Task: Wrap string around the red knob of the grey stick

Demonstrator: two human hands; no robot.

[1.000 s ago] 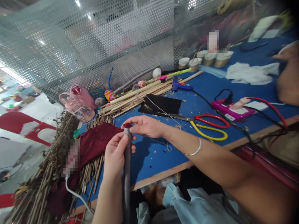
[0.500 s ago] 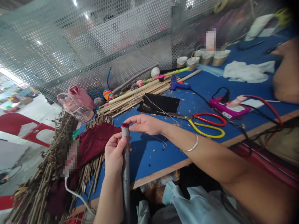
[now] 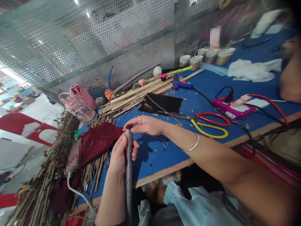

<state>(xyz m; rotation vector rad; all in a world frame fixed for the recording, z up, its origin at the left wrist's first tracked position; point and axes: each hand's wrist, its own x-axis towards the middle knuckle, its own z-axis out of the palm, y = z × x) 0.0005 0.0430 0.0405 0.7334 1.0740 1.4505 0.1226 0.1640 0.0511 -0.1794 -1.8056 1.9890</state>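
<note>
My left hand (image 3: pixel 119 153) is wrapped around a long grey rod (image 3: pixel 129 179), gripping it near its upper end. The rod stands nearly upright, and its lower part runs down past the table edge. A bit of dark red cloth (image 3: pixel 128 126) covers the rod's top. My right hand (image 3: pixel 147 125) is closed in a pinch on that cloth, thumb and forefinger at the tip. Left of my hands a larger piece of dark red cloth (image 3: pixel 100 139) lies over a bundle of dry stalks (image 3: pixel 54 163).
Scissors (image 3: pixel 207 122) with red and yellow handles lie beside black fabric (image 3: pixel 162 103). Behind are wooden sticks (image 3: pixel 138 94), a blue glue gun (image 3: pixel 182 84) and a pink bottle (image 3: pixel 82 97). A magenta power strip (image 3: pixel 231 108) with cables sits right. Another person's arm (image 3: pixel 291 75) is at far right.
The left-hand fingers have shifted around the rod, and its thumb now lies along the rod's side. My right hand stays at the cloth-covered top. The camera view wobbles slightly.
</note>
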